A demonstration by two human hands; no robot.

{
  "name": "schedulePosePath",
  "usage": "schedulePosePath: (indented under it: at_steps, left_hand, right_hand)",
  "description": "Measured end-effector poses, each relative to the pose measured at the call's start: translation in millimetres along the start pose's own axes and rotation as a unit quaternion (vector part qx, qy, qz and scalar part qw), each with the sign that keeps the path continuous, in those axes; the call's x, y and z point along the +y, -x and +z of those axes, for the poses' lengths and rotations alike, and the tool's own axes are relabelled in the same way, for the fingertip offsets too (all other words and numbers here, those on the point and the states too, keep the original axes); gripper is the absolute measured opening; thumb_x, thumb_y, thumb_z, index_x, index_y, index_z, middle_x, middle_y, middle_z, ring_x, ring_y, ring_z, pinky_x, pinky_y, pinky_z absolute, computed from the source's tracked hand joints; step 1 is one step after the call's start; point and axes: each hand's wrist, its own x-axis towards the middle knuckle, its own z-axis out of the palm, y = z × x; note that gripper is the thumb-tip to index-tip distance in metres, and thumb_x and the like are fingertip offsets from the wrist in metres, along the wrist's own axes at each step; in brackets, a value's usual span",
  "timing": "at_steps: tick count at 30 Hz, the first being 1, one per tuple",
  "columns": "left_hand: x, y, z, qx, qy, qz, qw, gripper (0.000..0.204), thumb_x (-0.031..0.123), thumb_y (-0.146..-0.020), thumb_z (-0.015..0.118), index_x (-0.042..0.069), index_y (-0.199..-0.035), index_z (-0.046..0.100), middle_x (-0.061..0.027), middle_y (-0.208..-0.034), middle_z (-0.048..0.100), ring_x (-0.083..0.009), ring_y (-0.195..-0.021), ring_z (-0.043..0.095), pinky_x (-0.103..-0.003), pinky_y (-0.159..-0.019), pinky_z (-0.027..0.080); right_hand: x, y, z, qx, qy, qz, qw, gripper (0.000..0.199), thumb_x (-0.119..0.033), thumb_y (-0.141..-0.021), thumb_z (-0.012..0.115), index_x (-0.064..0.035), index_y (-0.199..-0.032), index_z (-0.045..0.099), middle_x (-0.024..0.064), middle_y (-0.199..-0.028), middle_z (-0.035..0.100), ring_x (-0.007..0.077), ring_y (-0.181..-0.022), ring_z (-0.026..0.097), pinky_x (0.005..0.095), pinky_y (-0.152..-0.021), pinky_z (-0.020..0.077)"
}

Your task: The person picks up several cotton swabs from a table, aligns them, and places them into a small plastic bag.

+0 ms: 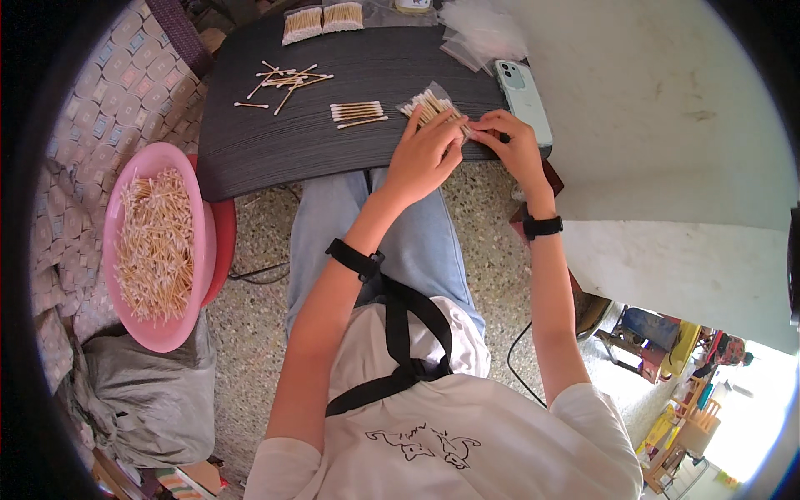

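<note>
A clear plastic bag of cotton swabs (pixel 431 105) lies at the right of the dark table. Across the bag's near side rests my left hand (pixel 427 154), its fingers bent over the swabs. My right hand (pixel 510 142) pinches the bag's right end between thumb and fingers. To the left of the bag is a short row of cotton swabs (pixel 358 110) laid side by side. Farther left, a loose heap of swabs (pixel 287 81) lies crisscrossed. What sits under my left palm is hidden.
A pink basin (pixel 156 340) full of swabs stands left of the table. Filled swab bags (pixel 323 22) lie at the far edge, with empty clear bags (pixel 483 33) to their right. A pale green phone (pixel 525 100) lies at the right edge, beside a pale wall (pixel 650 117).
</note>
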Motion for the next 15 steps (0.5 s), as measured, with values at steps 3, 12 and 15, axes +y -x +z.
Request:
schedulePosePath:
  at_steps: [3, 12, 15]
  left_hand:
    - [-0.5, -0.8, -1.0, 0.002, 0.002, 0.001, 1.000, 0.014, 0.016, -0.094, 0.047, 0.008, -0.083, 0.045, -0.0097, -0.129, 0.056, -0.0287, -0.129, 0.043, -0.053, -0.115, 0.011]
    - [-3.7, 0.3, 0.9, 0.021, -0.002, 0.015, 1.000, 0.013, 0.016, -0.093, 0.049, 0.007, -0.083, 0.045, -0.0121, -0.130, 0.055, -0.0307, -0.128, 0.044, -0.053, -0.114, 0.014]
    - [-2.3, 0.4, 1.9, 0.033, -0.005, 0.013, 0.999, 0.014, 0.016, -0.092, 0.051, 0.007, -0.084, 0.044, -0.0129, -0.129, 0.056, -0.0310, -0.127, 0.045, -0.054, -0.113, 0.015]
  right_hand:
    - [0.8, -4.8, 5.4, 0.009, 0.016, -0.008, 1.000, 0.014, -0.008, -0.076, 0.073, 0.0007, -0.087, 0.067, 0.0062, -0.080, 0.060, 0.0136, -0.061, 0.052, 0.0280, -0.057, 0.0427]
    - [-0.3, -12.2, 15.0, 0.032, 0.087, 0.020, 0.995, 0.015, -0.008, -0.073, 0.073, 0.0011, -0.076, 0.062, 0.0108, -0.068, 0.059, 0.0195, -0.056, 0.054, 0.0313, -0.054, 0.0426]
    - [0.0, -12.4, 17.3, 0.035, 0.103, 0.029, 0.994, 0.014, -0.008, -0.073, 0.073, 0.0010, -0.076, 0.062, 0.0114, -0.068, 0.060, 0.0209, -0.057, 0.055, 0.0321, -0.054, 0.0433]
